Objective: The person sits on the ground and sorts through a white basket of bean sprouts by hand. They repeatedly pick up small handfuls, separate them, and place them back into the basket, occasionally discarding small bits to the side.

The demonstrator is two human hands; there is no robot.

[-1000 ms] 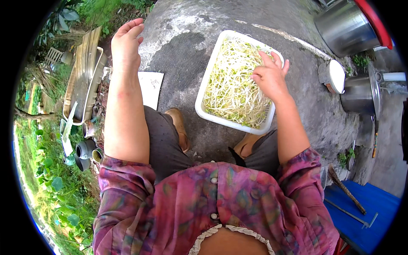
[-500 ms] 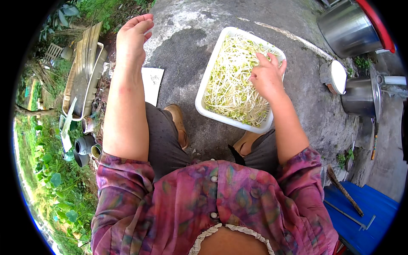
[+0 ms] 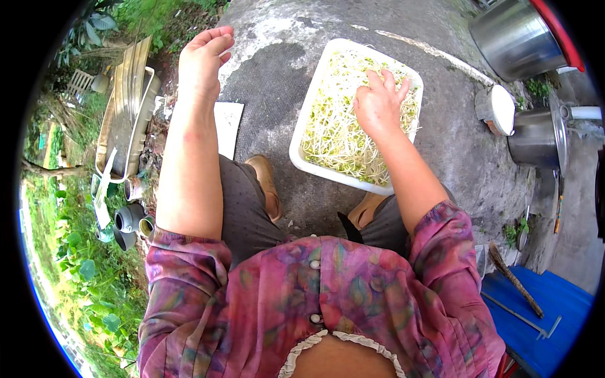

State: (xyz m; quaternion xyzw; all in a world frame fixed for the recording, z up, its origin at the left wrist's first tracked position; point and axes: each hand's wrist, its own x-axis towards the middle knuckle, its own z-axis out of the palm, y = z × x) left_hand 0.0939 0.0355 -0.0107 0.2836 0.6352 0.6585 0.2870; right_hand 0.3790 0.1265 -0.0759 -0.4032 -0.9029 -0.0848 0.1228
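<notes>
A white plastic basket (image 3: 334,178) full of pale bean sprouts (image 3: 331,132) with small green-yellow heads rests on the concrete before my feet. My right hand (image 3: 381,101) is over the sprouts at the basket's right half, fingers spread and bent down among the top strands. My left hand (image 3: 205,57) is raised to the left of the basket, above the ground, its fingers bent and drawn together; whatever they may hold cannot be made out. A white sheet (image 3: 228,129) lies under and beside my left forearm.
Steel pots (image 3: 517,44) and a pale container (image 3: 498,110) line the right side. A blue sheet (image 3: 535,309) with a stick (image 3: 515,277) is at lower right. Left are a plastic tub (image 3: 129,167), dark pots (image 3: 128,220) and plants.
My left hand has moved to the right since a second ago. My right hand has shifted left across the sprouts, its fingers still spread.
</notes>
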